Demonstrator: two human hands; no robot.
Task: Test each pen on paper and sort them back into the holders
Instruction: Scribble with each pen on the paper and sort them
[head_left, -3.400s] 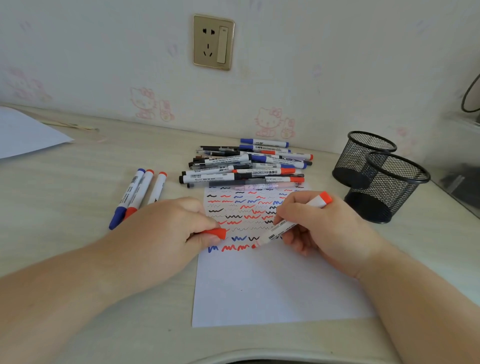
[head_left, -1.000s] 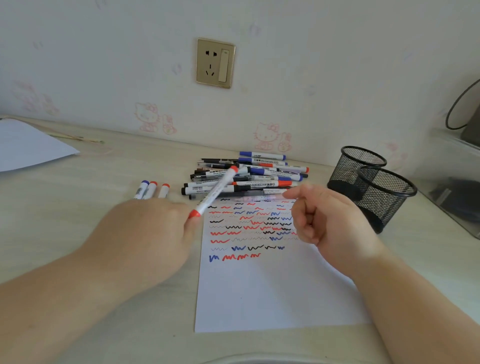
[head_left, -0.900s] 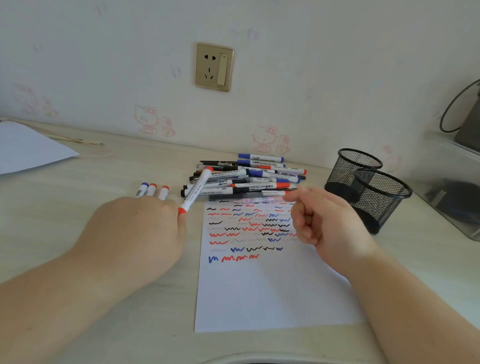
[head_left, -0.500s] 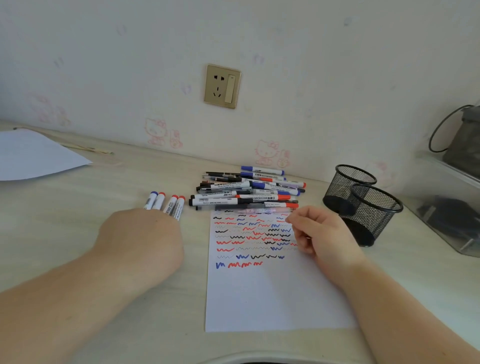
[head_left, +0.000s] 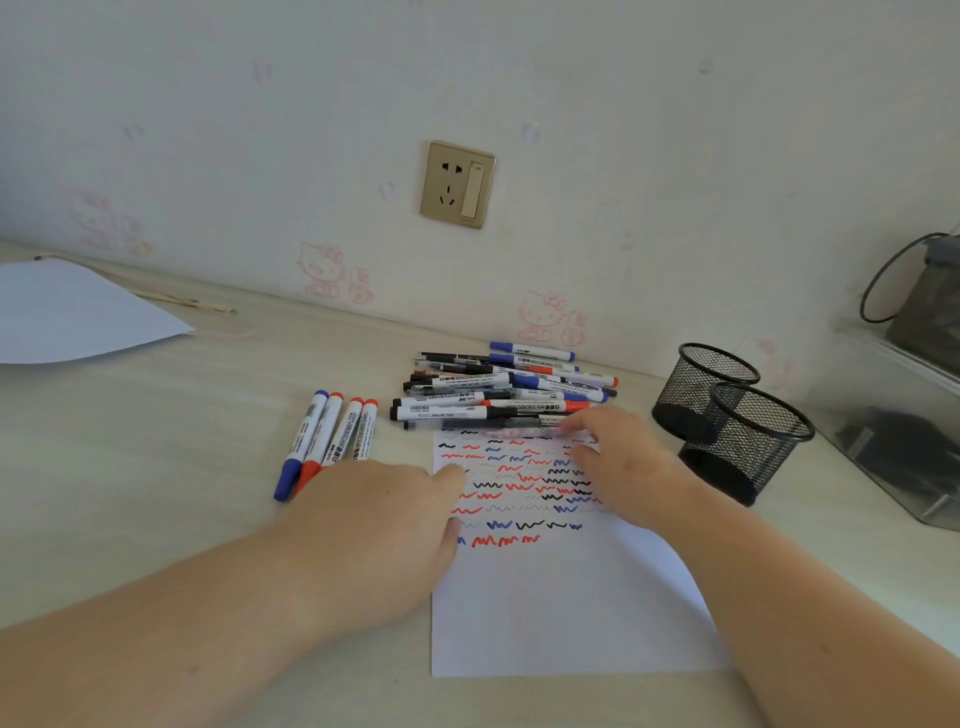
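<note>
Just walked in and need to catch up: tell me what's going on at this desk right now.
A person is testing pens on a sheet of paper already covered in red, blue and black squiggles. The right hand reaches into the pile of pens at the paper's top edge. The left hand rests open, beside four markers laid in a row. Both mesh holders look empty.

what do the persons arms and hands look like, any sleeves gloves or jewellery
Both forearms are bare as far as the frame shows: no sleeves in view. The left hand and right hand wear no gloves, and no rings, watch or bracelets show on the visible fingers or wrists.
</note>
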